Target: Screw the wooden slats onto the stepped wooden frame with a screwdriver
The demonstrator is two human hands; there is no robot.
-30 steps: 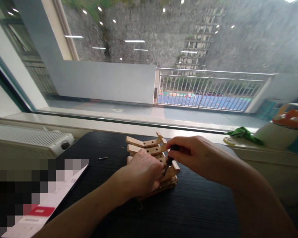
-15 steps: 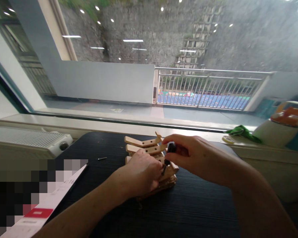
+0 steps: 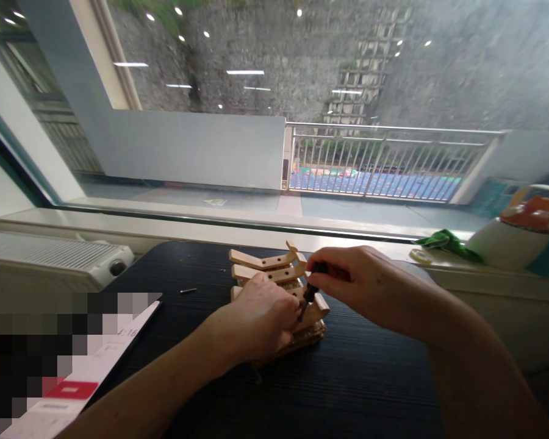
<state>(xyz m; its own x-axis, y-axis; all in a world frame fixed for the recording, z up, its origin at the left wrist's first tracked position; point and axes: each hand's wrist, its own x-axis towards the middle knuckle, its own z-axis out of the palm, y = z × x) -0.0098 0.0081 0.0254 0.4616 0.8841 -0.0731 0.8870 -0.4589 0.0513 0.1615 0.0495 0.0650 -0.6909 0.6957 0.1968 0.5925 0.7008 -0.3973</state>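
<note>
My right hand (image 3: pixel 363 280) grips a small black-handled screwdriver (image 3: pixel 311 291), thumb and fingers closed around the handle. The tool leans, its tip down at the nearest wooden piece (image 3: pixel 318 310). My left hand (image 3: pixel 261 317) lies over the front wooden pieces, fingers curled and pressed on the nearest one beside the screwdriver's tip; whatever lies under those fingers is hidden. Farther back, another curved, pale wooden piece (image 3: pixel 256 261) with dark holes is in the row. Beneath the row is a brownish wrapped stack (image 3: pixel 308 339).
A thin metal pin or screw (image 3: pixel 188 291) lies left on the black table (image 3: pixel 357 378). At lower left is a white and red sheet or screen (image 3: pixel 77 393), partly pixelated. A radiator (image 3: pixel 55 259) stands left; a green cloth (image 3: pixel 448 244) and white container (image 3: pixel 507 244) occupy the right sill.
My right hand has shifted slightly on the screwdriver, its fingers turning around the handle. My left hand stays on the wooden pieces.
</note>
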